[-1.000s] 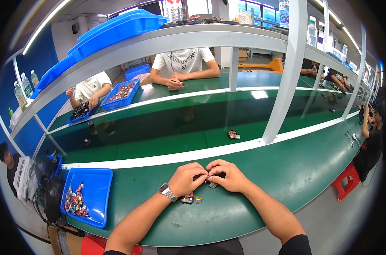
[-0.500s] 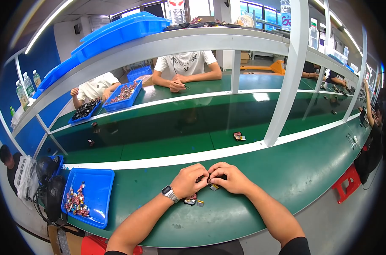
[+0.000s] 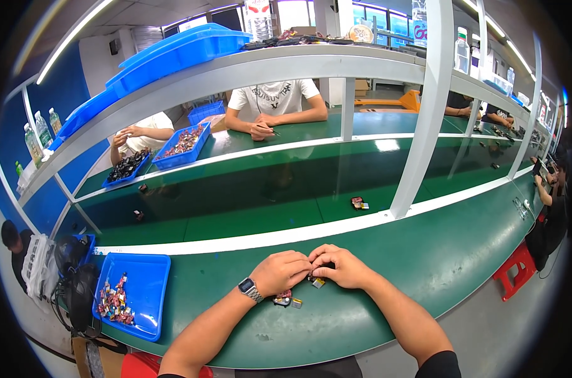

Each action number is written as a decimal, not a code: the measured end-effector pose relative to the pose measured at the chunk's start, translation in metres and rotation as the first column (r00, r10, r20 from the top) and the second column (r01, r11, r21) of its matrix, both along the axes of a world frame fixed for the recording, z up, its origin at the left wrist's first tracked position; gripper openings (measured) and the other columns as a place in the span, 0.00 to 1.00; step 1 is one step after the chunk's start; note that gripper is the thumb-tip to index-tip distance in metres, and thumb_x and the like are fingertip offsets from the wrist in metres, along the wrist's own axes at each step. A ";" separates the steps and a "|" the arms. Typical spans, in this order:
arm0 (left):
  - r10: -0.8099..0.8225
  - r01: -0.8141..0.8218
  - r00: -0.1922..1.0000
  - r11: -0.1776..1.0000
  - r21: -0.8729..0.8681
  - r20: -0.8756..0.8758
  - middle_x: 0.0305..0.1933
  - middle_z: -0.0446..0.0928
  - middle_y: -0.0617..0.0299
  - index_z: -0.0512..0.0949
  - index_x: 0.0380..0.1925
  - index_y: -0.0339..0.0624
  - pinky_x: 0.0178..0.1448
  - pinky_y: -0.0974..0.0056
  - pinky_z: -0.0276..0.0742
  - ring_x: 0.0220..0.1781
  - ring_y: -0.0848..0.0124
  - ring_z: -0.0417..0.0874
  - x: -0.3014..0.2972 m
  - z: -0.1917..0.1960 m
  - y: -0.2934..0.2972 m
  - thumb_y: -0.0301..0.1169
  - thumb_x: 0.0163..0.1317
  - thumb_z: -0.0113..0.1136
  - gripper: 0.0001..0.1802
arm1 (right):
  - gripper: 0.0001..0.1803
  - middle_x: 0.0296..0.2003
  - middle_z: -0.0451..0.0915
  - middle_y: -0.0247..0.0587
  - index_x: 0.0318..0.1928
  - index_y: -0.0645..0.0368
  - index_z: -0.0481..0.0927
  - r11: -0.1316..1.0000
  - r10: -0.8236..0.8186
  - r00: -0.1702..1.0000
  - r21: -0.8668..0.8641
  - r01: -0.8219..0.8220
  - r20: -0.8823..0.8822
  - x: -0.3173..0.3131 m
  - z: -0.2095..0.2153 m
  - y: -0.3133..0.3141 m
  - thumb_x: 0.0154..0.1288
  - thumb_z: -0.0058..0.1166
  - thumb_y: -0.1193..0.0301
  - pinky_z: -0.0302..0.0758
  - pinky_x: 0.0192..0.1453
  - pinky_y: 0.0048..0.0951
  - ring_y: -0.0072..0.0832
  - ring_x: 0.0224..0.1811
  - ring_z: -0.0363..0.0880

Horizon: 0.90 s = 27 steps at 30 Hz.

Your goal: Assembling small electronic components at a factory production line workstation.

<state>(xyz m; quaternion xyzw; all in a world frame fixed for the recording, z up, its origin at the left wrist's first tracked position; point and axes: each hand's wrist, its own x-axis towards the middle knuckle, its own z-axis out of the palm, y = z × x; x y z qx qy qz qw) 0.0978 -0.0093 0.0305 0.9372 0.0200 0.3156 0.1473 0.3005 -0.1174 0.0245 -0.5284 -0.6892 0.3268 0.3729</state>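
My left hand and my right hand meet fingertip to fingertip low on the green bench. Together they pinch a small dark part, mostly hidden by my fingers. A silver wristwatch is on my left wrist. Under my left hand lie a small red-and-dark part and a tiny yellowish piece. Another small piece lies just below my right fingers.
A blue tray with several small colourful parts sits at my left. A dark green conveyor belt carries a small part beyond a white rail. White frame posts rise ahead. Seated people work across the belt beside blue bins.
The small part on the belt has drifted right. My hands stay pressed together over the same spot, with only slight finger shifts.
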 end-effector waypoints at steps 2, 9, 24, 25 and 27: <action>0.000 0.000 1.000 1.000 -0.017 -0.024 0.41 0.84 0.62 0.84 0.37 0.44 0.43 0.62 0.84 0.39 0.63 0.86 0.000 0.000 -0.001 0.26 0.55 0.70 0.09 | 0.06 0.53 0.80 0.38 0.40 0.57 0.87 1.000 0.003 1.000 0.012 -0.003 0.012 0.000 0.000 0.000 0.66 0.61 0.71 0.72 0.63 0.36 0.36 0.58 0.76; -0.011 0.014 0.999 0.996 0.084 -0.035 0.42 0.84 0.62 0.82 0.37 0.44 0.42 0.62 0.84 0.39 0.64 0.85 0.001 -0.002 -0.002 0.26 0.56 0.68 0.09 | 0.07 0.53 0.79 0.37 0.40 0.59 0.86 1.000 0.013 0.994 0.023 -0.016 0.111 0.000 0.004 -0.001 0.66 0.60 0.70 0.71 0.65 0.37 0.37 0.59 0.73; -0.015 0.026 0.994 0.995 0.100 -0.104 0.36 0.81 0.62 0.80 0.33 0.41 0.37 0.62 0.83 0.35 0.63 0.84 0.004 -0.008 -0.004 0.26 0.55 0.66 0.06 | 0.08 0.53 0.78 0.37 0.42 0.61 0.85 0.999 0.033 0.981 0.033 -0.040 0.191 -0.002 0.006 -0.002 0.65 0.61 0.71 0.72 0.64 0.36 0.37 0.59 0.73; -0.015 0.016 0.996 1.000 0.003 -0.085 0.36 0.82 0.62 0.81 0.34 0.41 0.37 0.62 0.83 0.35 0.63 0.84 0.004 -0.006 -0.005 0.25 0.55 0.66 0.06 | 0.08 0.53 0.78 0.37 0.42 0.61 0.85 0.999 0.032 0.981 0.033 -0.039 0.191 -0.002 0.007 -0.002 0.65 0.61 0.71 0.72 0.64 0.36 0.37 0.59 0.73; -0.016 0.009 0.998 0.995 -0.095 -0.065 0.36 0.82 0.61 0.81 0.34 0.41 0.37 0.63 0.82 0.35 0.63 0.84 0.004 -0.003 -0.007 0.24 0.55 0.65 0.06 | 0.08 0.53 0.78 0.37 0.42 0.59 0.85 0.998 0.033 0.983 0.044 -0.041 0.182 -0.002 0.008 -0.003 0.65 0.62 0.71 0.72 0.64 0.36 0.37 0.59 0.73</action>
